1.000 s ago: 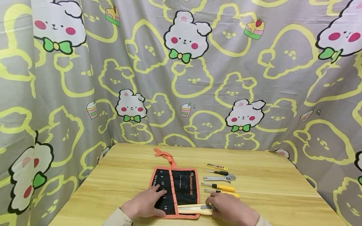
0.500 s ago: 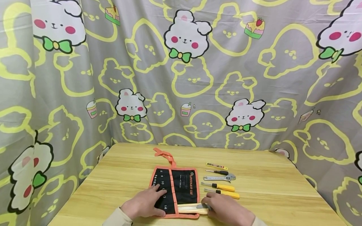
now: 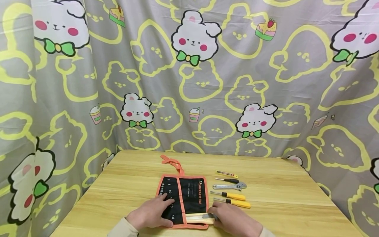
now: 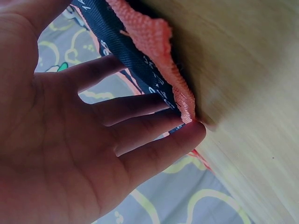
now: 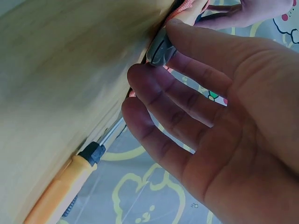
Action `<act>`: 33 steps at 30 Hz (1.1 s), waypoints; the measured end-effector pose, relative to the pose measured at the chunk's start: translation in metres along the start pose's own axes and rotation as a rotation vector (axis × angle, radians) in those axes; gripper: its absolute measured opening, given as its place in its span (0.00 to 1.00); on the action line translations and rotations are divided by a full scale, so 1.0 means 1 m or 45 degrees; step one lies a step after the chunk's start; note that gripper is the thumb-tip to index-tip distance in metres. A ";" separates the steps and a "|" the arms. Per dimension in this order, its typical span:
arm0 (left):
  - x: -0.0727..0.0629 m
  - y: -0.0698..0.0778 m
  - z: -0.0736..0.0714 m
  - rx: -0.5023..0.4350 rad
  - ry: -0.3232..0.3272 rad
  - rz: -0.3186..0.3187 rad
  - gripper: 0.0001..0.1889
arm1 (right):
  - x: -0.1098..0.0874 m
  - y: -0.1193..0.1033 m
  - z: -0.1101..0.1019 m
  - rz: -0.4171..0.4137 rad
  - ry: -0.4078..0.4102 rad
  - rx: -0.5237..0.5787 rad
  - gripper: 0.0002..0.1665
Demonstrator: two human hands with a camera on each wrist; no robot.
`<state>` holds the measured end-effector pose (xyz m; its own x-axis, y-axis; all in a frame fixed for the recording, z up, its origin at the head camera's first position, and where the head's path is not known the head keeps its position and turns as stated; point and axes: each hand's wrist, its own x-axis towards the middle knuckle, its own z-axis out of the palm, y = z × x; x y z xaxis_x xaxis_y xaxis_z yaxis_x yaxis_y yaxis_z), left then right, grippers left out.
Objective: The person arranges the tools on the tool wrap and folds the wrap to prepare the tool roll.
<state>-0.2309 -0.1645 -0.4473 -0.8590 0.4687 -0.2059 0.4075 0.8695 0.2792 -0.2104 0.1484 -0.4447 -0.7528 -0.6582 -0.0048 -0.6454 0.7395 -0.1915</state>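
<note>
A black tool pouch (image 3: 193,194) with orange edging and printed numbers lies flat on the table. My left hand (image 3: 149,211) rests on its left part with fingers spread; in the left wrist view the fingertips touch the orange edge (image 4: 184,100). A cream utility knife (image 3: 195,218) with a grey end lies across the pouch's near right part, its left end at the orange pocket band. My right hand (image 3: 235,219) pinches the grey end (image 5: 160,49) between thumb and forefinger, while the other fingers curve loosely beside it.
Right of the pouch lie two yellow-handled screwdrivers (image 3: 237,203), an adjustable wrench (image 3: 229,187), a small black screwdriver (image 3: 231,180) and a slim yellow case (image 3: 226,173). An orange tie strap (image 3: 174,163) trails behind the pouch. A patterned curtain (image 3: 207,82) surrounds the table.
My right hand has moved left, pushing the utility knife's grey end closer to the pouch, so less of the knife sticks out past the right edge. My left hand stays put.
</note>
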 end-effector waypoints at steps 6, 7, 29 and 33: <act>0.001 -0.005 0.002 0.004 -0.007 0.019 0.41 | 0.001 -0.001 0.002 -0.028 0.029 0.001 0.11; 0.002 -0.005 0.002 0.007 -0.007 0.022 0.40 | 0.002 -0.001 0.002 -0.027 0.028 0.005 0.11; -0.002 0.002 -0.002 -0.009 0.003 -0.005 0.37 | 0.009 -0.002 0.003 -0.083 0.051 0.148 0.14; -0.002 0.002 -0.001 -0.007 0.006 -0.004 0.37 | 0.010 -0.001 0.004 -0.089 0.044 0.144 0.16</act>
<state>-0.2289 -0.1637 -0.4452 -0.8615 0.4655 -0.2025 0.4033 0.8699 0.2839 -0.2169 0.1400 -0.4481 -0.7119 -0.7008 0.0456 -0.6790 0.6703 -0.2994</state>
